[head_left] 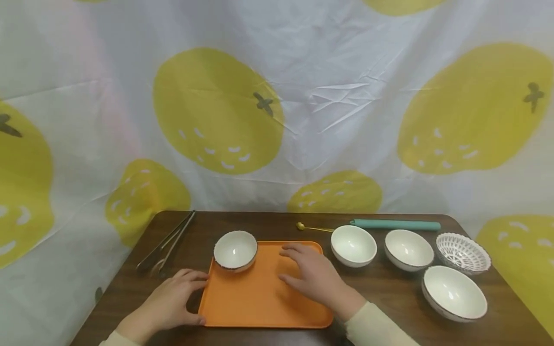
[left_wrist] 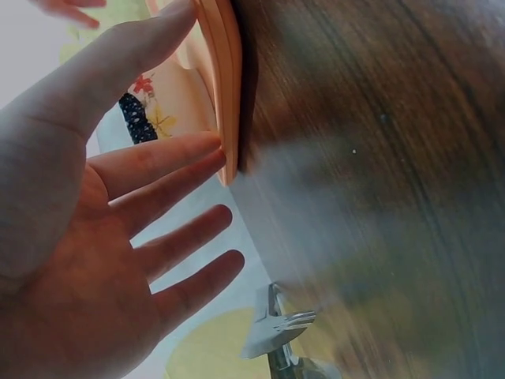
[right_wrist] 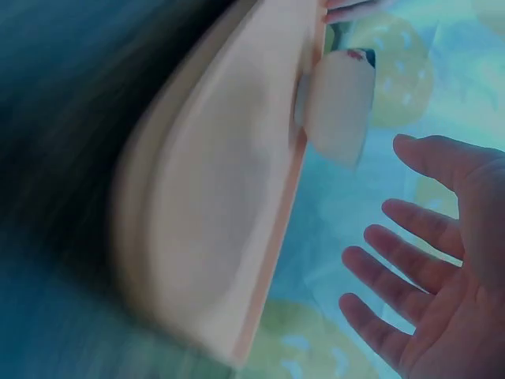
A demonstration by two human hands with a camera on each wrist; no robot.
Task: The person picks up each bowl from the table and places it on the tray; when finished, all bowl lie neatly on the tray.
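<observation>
Head view: flat rect. orange tray (head_left: 259,300) sits mid-table nr the person, on the dark brown wood-grain table (head_left: 372,312). The left hand (head_left: 170,299) is at the tray's left edge, fingertips touching the rim, thumb by the near left corner; fingers loose, not clenched. The right hand (head_left: 316,278) is over the tray's right half, fingers & thumb apart, grasping nothing. Small round white bowl w/ dark rim (head_left: 235,251) stands on the tray's far left corner. Right of the tray: 2 round white bowls (head_left: 353,246) side by side, then a white openwork bowl (head_left: 463,253) at far right & a larger white bowl (head_left: 454,294) nearer. Behind: thin gold spoon (head_left: 318,228) & long teal roll (head_left: 396,224). Far left: slim metal utensils (head_left: 178,239).

L wrist view: left hand's fingers extended, thumb & index on the tray rim; silvery metal fork (left_wrist: 292,321) lies beyond.

R wrist view: right hand's fingers spread & released, clear of the small bowl; tray's blurry here.
</observation>
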